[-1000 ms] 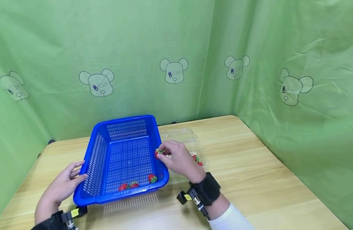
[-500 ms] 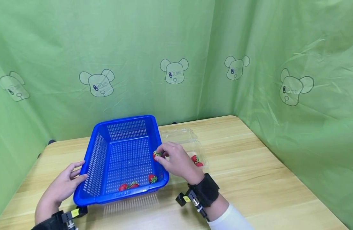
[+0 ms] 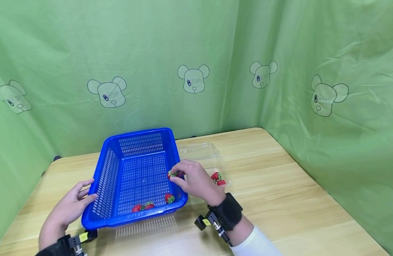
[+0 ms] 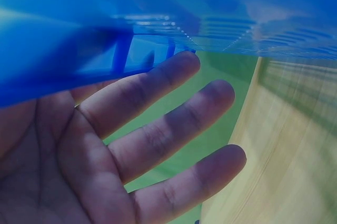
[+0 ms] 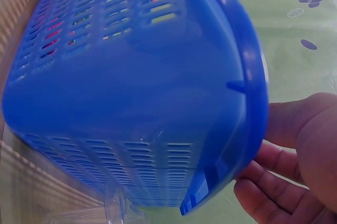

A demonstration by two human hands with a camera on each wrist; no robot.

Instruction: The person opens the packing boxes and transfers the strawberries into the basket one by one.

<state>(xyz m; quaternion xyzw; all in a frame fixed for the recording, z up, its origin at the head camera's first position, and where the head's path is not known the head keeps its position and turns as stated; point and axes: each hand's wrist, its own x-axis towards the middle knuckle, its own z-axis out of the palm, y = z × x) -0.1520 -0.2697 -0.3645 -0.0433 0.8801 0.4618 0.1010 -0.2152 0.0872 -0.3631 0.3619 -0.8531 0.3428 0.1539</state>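
A blue plastic basket (image 3: 145, 174) with slotted walls stands on the table. My left hand (image 3: 69, 204) holds its left rim, thumb over the rim; in the left wrist view the other fingers (image 4: 174, 134) lie fairly straight below it. My right hand (image 3: 196, 179) reaches over the right rim and pinches a strawberry (image 3: 172, 174) just inside the basket. On the basket's floor at the near side lie three strawberries, one strawberry (image 3: 169, 198) apart from the other two (image 3: 142, 207). In the right wrist view the basket wall (image 5: 121, 87) hides the held strawberry.
To the right of the basket is an open clear plastic clamshell box (image 3: 220, 161) with several strawberries (image 3: 218, 179) inside, partly behind my right hand. The wooden table (image 3: 279, 199) ends at green curtains (image 3: 215, 117) behind and on both sides.
My right hand has moved slightly left and down with the strawberry, from the right rim to just inside the basket. The left hand and the basket have stayed put.
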